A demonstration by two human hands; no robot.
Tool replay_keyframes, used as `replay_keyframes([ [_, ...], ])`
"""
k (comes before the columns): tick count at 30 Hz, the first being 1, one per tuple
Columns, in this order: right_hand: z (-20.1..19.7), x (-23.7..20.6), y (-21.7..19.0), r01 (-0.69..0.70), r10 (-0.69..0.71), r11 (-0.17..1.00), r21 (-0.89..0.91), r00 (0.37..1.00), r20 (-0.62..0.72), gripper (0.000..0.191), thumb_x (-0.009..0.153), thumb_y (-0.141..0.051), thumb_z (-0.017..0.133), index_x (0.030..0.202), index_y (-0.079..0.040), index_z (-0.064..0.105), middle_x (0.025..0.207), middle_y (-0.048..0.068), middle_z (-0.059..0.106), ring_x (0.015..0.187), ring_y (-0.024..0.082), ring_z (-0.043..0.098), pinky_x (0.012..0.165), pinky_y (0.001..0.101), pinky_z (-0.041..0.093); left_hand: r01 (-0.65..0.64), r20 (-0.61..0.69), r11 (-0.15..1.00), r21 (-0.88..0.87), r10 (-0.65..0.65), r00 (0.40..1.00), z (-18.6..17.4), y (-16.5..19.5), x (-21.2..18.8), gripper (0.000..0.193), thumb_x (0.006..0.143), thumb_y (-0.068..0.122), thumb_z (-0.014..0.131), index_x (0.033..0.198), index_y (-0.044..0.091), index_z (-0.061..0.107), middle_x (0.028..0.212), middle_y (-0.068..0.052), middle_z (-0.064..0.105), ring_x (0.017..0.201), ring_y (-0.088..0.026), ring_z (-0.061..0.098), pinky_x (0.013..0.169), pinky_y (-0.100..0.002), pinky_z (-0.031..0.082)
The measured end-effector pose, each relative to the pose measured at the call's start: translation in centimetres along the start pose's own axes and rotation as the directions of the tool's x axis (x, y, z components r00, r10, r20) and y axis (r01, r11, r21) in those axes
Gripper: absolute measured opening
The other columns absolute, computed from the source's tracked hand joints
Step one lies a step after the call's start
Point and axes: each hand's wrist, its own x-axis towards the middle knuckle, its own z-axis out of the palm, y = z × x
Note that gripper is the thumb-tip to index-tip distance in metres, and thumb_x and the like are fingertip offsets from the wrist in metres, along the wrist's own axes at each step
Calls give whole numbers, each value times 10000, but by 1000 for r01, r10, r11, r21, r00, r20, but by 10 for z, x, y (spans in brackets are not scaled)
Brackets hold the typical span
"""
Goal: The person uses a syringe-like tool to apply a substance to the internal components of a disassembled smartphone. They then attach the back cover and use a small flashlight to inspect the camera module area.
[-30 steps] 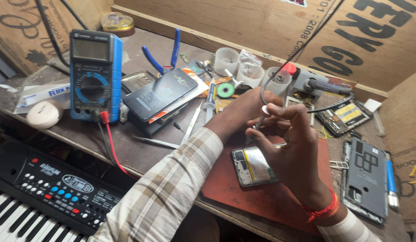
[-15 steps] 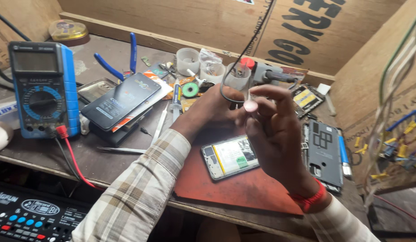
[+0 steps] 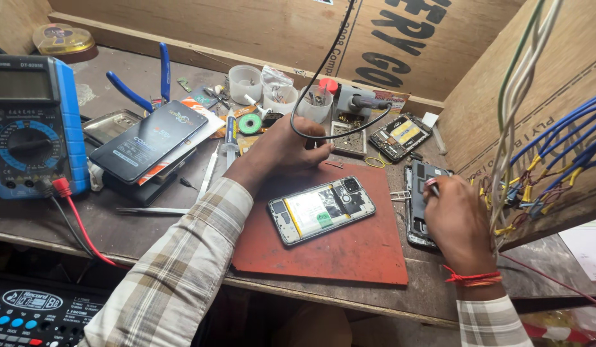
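We have bare room on the red mat [image 3: 349, 254] in front of the opened phone [image 3: 322, 209], and on the bench edge left of it. Behind the left hand [image 3: 286, 149] the way is crowded: small plastic cups [image 3: 245, 83], a solder reel [image 3: 250, 123], a looping black cable [image 3: 324, 132]. To the right, hanging coloured wires [image 3: 535, 154] hem in the right hand [image 3: 457, 222] (tight there). The blue multimeter [image 3: 31, 125] blocks the far left.

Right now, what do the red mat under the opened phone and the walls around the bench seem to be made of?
The red mat looks like matte rubber or silicone: flat, dull, scuffed, no shine. The walls look like bare plywood or board: tan grain, unpainted. The opened phone shows glossy plastic and metal parts.
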Motion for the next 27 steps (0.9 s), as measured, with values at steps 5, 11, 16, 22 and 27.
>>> replay_keyframes([
  [5, 7, 5, 7, -16, 17, 1000, 26, 1000, -4, 139, 888, -83, 649, 962, -24, 750, 1033, 229, 712, 980, 418, 675, 877, 510, 518, 13, -15, 999, -33, -14, 1000, -5, 4, 7, 236, 843, 278, 736, 831, 43, 754, 696, -134, 706, 638, -249, 703, 611, -384, 543],
  [11, 5, 14, 18, -73, 72, 997, 1, 995, 64, 133, 900, -90, 650, 958, -5, 734, 1035, 221, 707, 959, 409, 678, 874, 502, 520, 35, 31, 999, 0, -35, 999, -2, 15, 17, 227, 856, 276, 727, 843, 51, 758, 683, -132, 698, 622, -251, 688, 596, -395, 530],
  [16, 8, 19, 26, -43, 43, 999, -2, 999, -9, 133, 898, -96, 648, 954, -2, 723, 1044, 221, 698, 988, 419, 661, 873, 513, 514, 16, 24, 1000, 8, -16, 1000, 2, 21, 25, 222, 847, 282, 727, 847, 64, 769, 657, -125, 696, 595, -249, 681, 569, -399, 519],
  [22, 9, 28, 41, -58, 60, 997, 46, 997, -51, 104, 913, -70, 596, 935, -26, 688, 1021, 194, 694, 965, 406, 669, 841, 504, 519, -3, 72, 998, 60, -1, 997, 8, 27, 43, 268, 864, 285, 714, 763, 37, 729, 632, -134, 701, 574, -269, 691, 568, -413, 521],
  [27, -5, 33, 33, 78, -57, 984, 162, 990, -128, 62, 886, -31, 605, 910, 2, 652, 963, 194, 683, 925, 418, 658, 780, 503, 505, -39, 42, 996, 82, 35, 999, 18, 20, 51, 271, 853, 273, 728, 739, 27, 719, 622, -154, 683, 575, -295, 679, 562, -425, 516],
])
